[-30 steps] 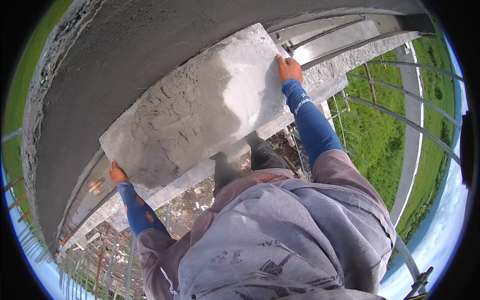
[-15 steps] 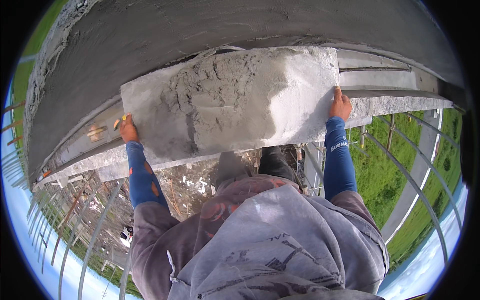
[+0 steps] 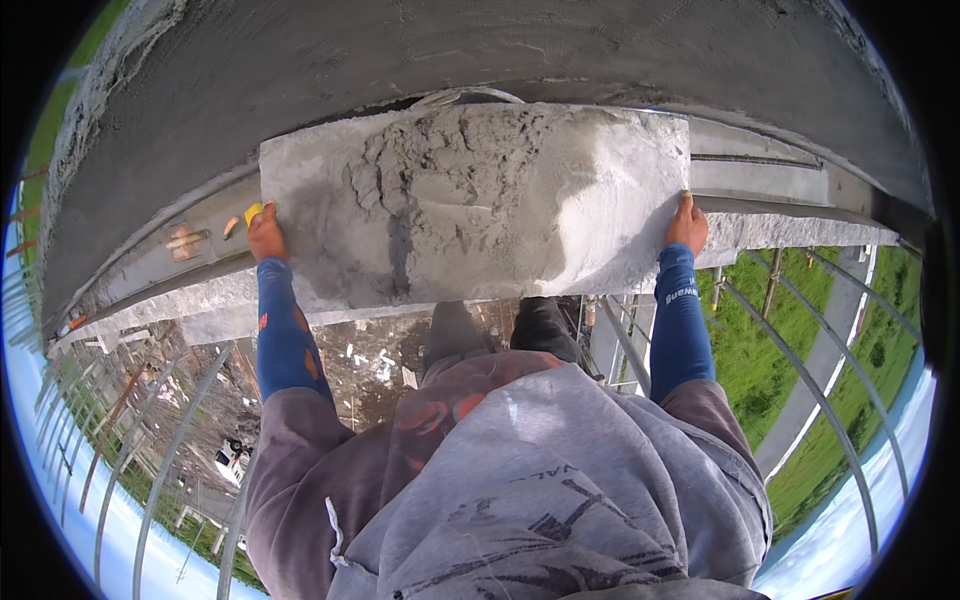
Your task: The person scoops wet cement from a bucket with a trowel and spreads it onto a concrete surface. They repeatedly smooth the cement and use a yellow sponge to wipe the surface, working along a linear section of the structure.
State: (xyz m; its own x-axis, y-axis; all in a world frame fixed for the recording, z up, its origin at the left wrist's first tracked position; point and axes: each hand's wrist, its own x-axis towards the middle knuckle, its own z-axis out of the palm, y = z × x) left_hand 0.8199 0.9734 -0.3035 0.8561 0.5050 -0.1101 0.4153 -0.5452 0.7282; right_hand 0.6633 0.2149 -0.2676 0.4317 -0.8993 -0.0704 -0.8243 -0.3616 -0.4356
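Observation:
A wide pale board [image 3: 625, 215] lies across in front of me, carrying a thick spread of wet grey mortar [image 3: 460, 190]. My left hand [image 3: 266, 235] grips its left end, fingers closed round the edge. At the opposite end my right hand [image 3: 687, 225] is closed on the board's edge. Just beyond my left fingers is a small yellow thing [image 3: 253, 213], its kind unclear. A float with a wooden handle [image 3: 186, 240] rests on the ledge to the left of that hand. The board hides what is directly beneath it.
A grey plastered wall [image 3: 480, 50] curves across the far side, above a concrete ledge [image 3: 760, 180]. Metal scaffold pipes [image 3: 800, 370] stand at both sides. Far below lie littered ground [image 3: 370, 375] and green grass [image 3: 770, 350].
The board now lies more level across the view. Its left end has shifted farther away and right, its right end slightly nearer. Both hands have kept hold of it.

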